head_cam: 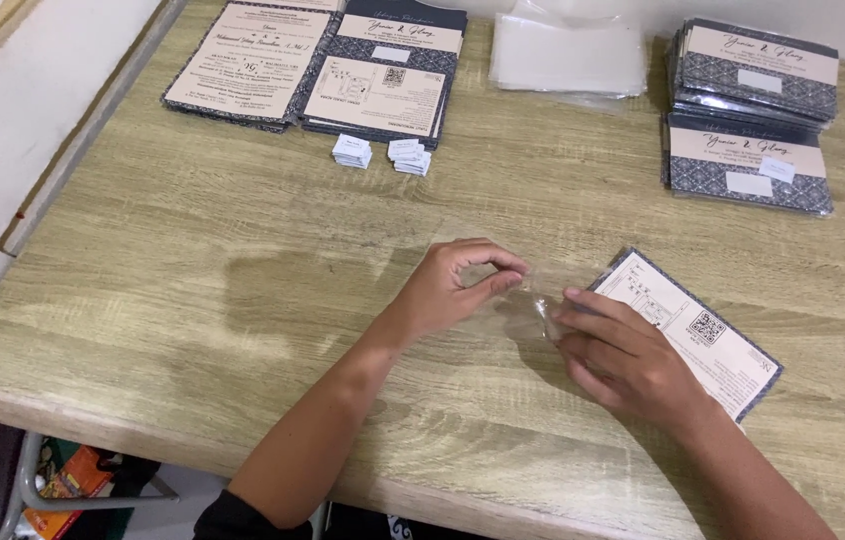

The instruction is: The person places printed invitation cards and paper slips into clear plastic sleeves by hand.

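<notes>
In the head view the left hand [458, 285] pinches the edge of a clear plastic sleeve [528, 300] between thumb and fingertips, while the right hand [623, 355] grips the sleeve's other side and presses down on a beige, dark-bordered card [708, 335] lying at the near right of the wooden table [193, 300]. The card seems to be only partly in the sleeve, if at all, so this piece is judged unfinished. At the far edge, bare card stacks [313, 65] on the left, spare sleeves [568, 55] in the middle and stacks that look wrapped [751, 110] on the right suggest some done, more left.
</notes>
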